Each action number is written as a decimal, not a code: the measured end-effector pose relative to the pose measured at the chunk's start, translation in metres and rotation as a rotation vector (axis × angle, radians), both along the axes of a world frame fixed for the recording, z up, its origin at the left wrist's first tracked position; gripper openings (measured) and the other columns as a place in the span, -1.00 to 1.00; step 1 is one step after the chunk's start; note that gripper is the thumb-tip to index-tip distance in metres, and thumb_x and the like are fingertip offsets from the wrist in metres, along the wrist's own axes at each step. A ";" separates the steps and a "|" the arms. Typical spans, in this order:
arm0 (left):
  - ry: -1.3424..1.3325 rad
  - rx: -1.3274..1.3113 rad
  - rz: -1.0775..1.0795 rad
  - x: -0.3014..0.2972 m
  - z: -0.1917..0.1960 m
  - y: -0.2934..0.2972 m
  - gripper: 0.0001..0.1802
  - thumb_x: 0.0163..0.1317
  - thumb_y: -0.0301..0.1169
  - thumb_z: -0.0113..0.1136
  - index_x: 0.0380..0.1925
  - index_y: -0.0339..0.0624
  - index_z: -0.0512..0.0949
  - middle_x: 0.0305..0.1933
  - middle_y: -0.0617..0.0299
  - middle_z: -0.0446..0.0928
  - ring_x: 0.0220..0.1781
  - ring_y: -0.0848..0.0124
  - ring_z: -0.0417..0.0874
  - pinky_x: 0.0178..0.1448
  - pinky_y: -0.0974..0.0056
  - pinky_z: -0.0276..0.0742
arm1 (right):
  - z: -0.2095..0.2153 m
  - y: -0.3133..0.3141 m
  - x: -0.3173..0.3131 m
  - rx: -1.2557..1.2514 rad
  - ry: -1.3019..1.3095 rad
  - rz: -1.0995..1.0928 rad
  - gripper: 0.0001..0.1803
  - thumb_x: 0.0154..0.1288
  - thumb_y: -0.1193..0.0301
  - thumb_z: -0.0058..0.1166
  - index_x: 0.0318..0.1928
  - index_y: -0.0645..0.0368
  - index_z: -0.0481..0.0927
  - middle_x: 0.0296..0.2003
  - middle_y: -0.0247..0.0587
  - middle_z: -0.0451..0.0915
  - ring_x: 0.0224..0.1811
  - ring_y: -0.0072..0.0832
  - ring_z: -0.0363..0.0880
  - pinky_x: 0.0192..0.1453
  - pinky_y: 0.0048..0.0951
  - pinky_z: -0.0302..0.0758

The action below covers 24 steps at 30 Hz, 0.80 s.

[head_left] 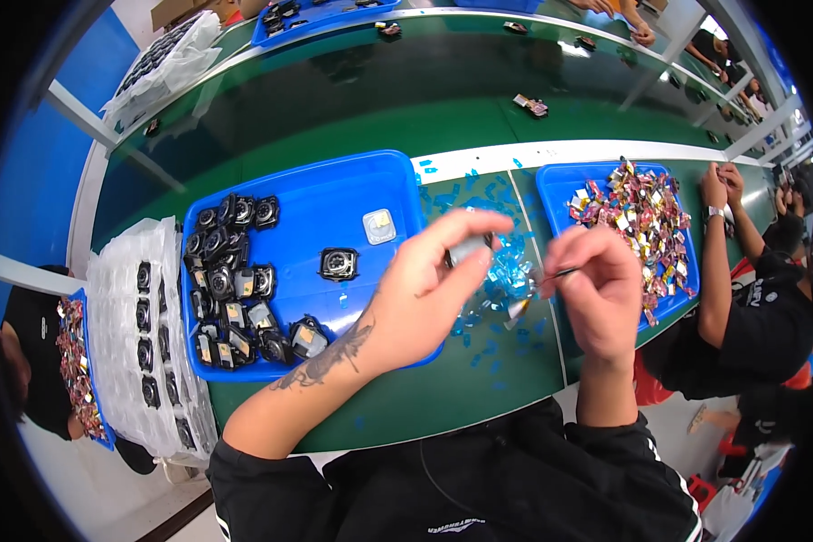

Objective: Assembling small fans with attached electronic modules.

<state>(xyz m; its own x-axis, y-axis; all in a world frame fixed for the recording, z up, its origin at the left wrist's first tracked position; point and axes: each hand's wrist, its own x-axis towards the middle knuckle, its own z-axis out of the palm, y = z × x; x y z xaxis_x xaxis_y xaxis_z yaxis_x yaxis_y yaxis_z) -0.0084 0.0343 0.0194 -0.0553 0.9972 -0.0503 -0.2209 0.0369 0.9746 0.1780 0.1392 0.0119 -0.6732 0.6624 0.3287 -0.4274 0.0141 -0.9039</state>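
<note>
My left hand [415,298] is closed around a small grey-and-black device housing [470,247], partly hidden by the fingers. To its right, my right hand [601,289] pinches a thin dark strip or tool [565,272]; its exact kind is unclear. Just below and left of those fingertips is a small white-and-yellow piece [518,310], blurred. Beneath both hands lies a scatter of blue film pieces [510,262]. A blue tray [307,181] on the left holds several black watch-like housings [230,244], a lone housing [339,264] and a clear square part [379,226].
On the right, a blue tray [551,194] is heaped with small multicoloured parts [637,217]. Stacked white plastic trays [122,316] stand at the left. Beyond a white rail [479,161], a green conveyor [334,99] carries scattered parts. A co-worker's hands [723,185] are close on the right.
</note>
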 end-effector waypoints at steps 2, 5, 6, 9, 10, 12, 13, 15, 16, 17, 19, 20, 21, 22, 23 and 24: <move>0.354 0.085 0.215 -0.002 0.000 0.002 -0.65 0.38 -0.53 -0.04 0.15 -0.29 0.49 0.01 0.25 0.50 -0.08 0.56 0.50 0.01 0.44 0.43 | 0.007 -0.008 0.004 0.102 -0.141 -0.229 -0.83 0.17 0.70 0.21 -0.21 0.33 0.56 -0.31 -0.20 0.61 -0.28 -0.55 0.62 -0.18 -0.56 0.57; 0.400 0.141 0.146 0.002 0.002 -0.002 -0.47 0.35 -0.62 -0.13 0.35 -0.30 0.25 0.10 0.16 0.45 0.15 0.45 0.43 0.25 0.35 0.31 | 0.013 -0.020 -0.011 0.446 -0.454 -0.388 -0.85 0.11 0.67 0.27 -0.26 0.29 0.66 -0.39 -0.25 0.64 -0.37 -0.58 0.64 -0.28 -0.59 0.56; 0.359 0.189 0.117 0.005 0.002 -0.003 -0.41 0.35 -0.64 -0.15 0.41 -0.30 0.13 0.14 0.12 0.43 0.21 0.42 0.42 0.31 0.32 0.28 | 0.015 -0.023 -0.018 0.502 -0.473 -0.363 -0.84 0.11 0.67 0.27 -0.25 0.29 0.66 -0.39 -0.20 0.64 -0.41 -0.54 0.64 -0.33 -0.57 0.54; 0.212 0.176 0.081 0.010 0.001 -0.005 -0.34 0.35 -0.65 -0.16 0.46 -0.31 0.03 0.21 0.06 0.41 0.29 0.38 0.40 0.37 0.28 0.25 | 0.016 -0.025 -0.032 0.605 -0.471 -0.379 -0.82 0.10 0.66 0.28 -0.25 0.27 0.66 -0.40 -0.18 0.63 -0.46 -0.51 0.62 -0.41 -0.54 0.51; 0.107 0.117 0.093 0.012 0.001 -0.006 -0.35 0.36 -0.65 -0.15 0.46 -0.32 0.03 0.25 0.04 0.40 0.30 0.37 0.40 0.37 0.27 0.26 | 0.016 -0.026 -0.034 0.613 -0.441 -0.414 -0.82 0.10 0.66 0.29 -0.24 0.26 0.67 -0.41 -0.19 0.63 -0.52 -0.51 0.58 -0.46 -0.53 0.47; 0.067 0.088 0.070 0.011 0.001 -0.003 -0.36 0.37 -0.64 -0.14 0.45 -0.35 0.04 0.28 0.03 0.38 0.31 0.36 0.40 0.38 0.25 0.26 | 0.014 -0.027 -0.034 0.617 -0.411 -0.450 -0.81 0.09 0.65 0.29 -0.24 0.25 0.67 -0.41 -0.20 0.63 -0.58 -0.51 0.53 -0.50 -0.52 0.42; 0.059 0.118 0.060 0.012 -0.002 -0.003 -0.38 0.37 -0.64 -0.13 0.44 -0.36 0.05 0.29 0.02 0.38 0.32 0.35 0.40 0.39 0.25 0.27 | 0.015 -0.029 -0.033 0.618 -0.431 -0.457 -0.82 0.09 0.65 0.29 -0.25 0.24 0.67 -0.43 -0.23 0.62 -0.63 -0.55 0.46 -0.54 -0.53 0.36; 0.052 0.145 0.049 0.012 -0.002 -0.003 -0.39 0.37 -0.64 -0.12 0.43 -0.37 0.07 0.29 0.02 0.37 0.32 0.35 0.40 0.39 0.24 0.28 | 0.017 -0.030 -0.032 0.616 -0.451 -0.463 -0.82 0.09 0.65 0.29 -0.26 0.24 0.67 -0.44 -0.25 0.62 -0.68 -0.59 0.38 -0.58 -0.54 0.30; 0.059 0.147 0.030 0.011 0.000 -0.003 -0.40 0.37 -0.64 -0.12 0.41 -0.38 0.08 0.30 0.01 0.37 0.33 0.34 0.40 0.40 0.24 0.27 | 0.018 -0.031 -0.032 0.559 -0.456 -0.456 -0.83 0.09 0.65 0.29 -0.27 0.23 0.66 -0.47 -0.28 0.60 -0.70 -0.63 0.32 -0.60 -0.55 0.25; 0.065 0.150 0.012 0.011 0.000 -0.004 -0.42 0.38 -0.64 -0.12 0.40 -0.40 0.10 0.30 0.00 0.36 0.33 0.34 0.40 0.41 0.24 0.27 | 0.018 -0.031 -0.031 0.503 -0.461 -0.449 -0.84 0.09 0.65 0.29 -0.28 0.23 0.66 -0.49 -0.30 0.59 -0.72 -0.67 0.26 -0.61 -0.56 0.19; 0.047 0.148 0.014 0.012 -0.001 -0.004 -0.43 0.38 -0.64 -0.13 0.39 -0.40 0.11 0.30 0.00 0.36 0.33 0.34 0.40 0.40 0.25 0.28 | 0.016 -0.029 -0.030 0.510 -0.467 -0.439 -0.85 0.09 0.65 0.28 -0.30 0.23 0.66 -0.51 -0.32 0.57 -0.71 -0.70 0.25 -0.62 -0.56 0.16; 0.030 0.150 0.016 0.013 -0.001 -0.004 -0.44 0.38 -0.64 -0.13 0.39 -0.40 0.12 0.30 -0.01 0.36 0.33 0.33 0.41 0.40 0.25 0.29 | 0.015 -0.029 -0.030 0.520 -0.471 -0.430 -0.86 0.09 0.65 0.28 -0.31 0.23 0.65 -0.54 -0.34 0.55 -0.71 -0.73 0.24 -0.63 -0.57 0.13; 0.029 0.149 0.014 0.013 -0.001 -0.004 -0.44 0.38 -0.64 -0.13 0.39 -0.40 0.12 0.30 -0.01 0.36 0.33 0.33 0.41 0.40 0.25 0.29 | 0.015 -0.028 -0.031 0.518 -0.473 -0.432 -0.86 0.09 0.65 0.28 -0.31 0.23 0.65 -0.54 -0.34 0.55 -0.71 -0.73 0.24 -0.63 -0.57 0.13; 0.016 0.146 0.009 0.012 -0.001 -0.005 -0.44 0.38 -0.65 -0.13 0.38 -0.41 0.12 0.30 -0.01 0.36 0.33 0.33 0.41 0.39 0.25 0.31 | 0.014 -0.028 -0.031 0.502 -0.457 -0.427 -0.87 0.09 0.65 0.28 -0.32 0.23 0.65 -0.56 -0.35 0.53 -0.71 -0.73 0.23 -0.63 -0.57 0.12; 0.003 0.144 0.004 0.012 -0.001 -0.005 -0.44 0.38 -0.65 -0.14 0.38 -0.41 0.12 0.30 -0.01 0.36 0.32 0.33 0.41 0.38 0.25 0.32 | 0.014 -0.028 -0.032 0.486 -0.442 -0.422 -0.87 0.09 0.65 0.27 -0.32 0.23 0.65 -0.58 -0.35 0.51 -0.71 -0.74 0.22 -0.63 -0.56 0.11; 0.003 0.142 0.001 0.012 0.000 -0.005 -0.44 0.38 -0.65 -0.14 0.38 -0.41 0.12 0.30 -0.01 0.36 0.32 0.33 0.41 0.38 0.25 0.32 | 0.014 -0.029 -0.032 0.485 -0.443 -0.424 -0.87 0.09 0.65 0.27 -0.32 0.23 0.65 -0.58 -0.35 0.51 -0.71 -0.74 0.22 -0.63 -0.56 0.11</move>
<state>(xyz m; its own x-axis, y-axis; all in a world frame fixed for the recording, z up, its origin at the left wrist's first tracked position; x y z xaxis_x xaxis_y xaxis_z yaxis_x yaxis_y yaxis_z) 0.0039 0.0297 0.0191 -0.0562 0.9942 0.0919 -0.2184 -0.1020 0.9705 0.1456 0.1107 0.0256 -0.5308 0.7437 0.4064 0.1024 0.5322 -0.8404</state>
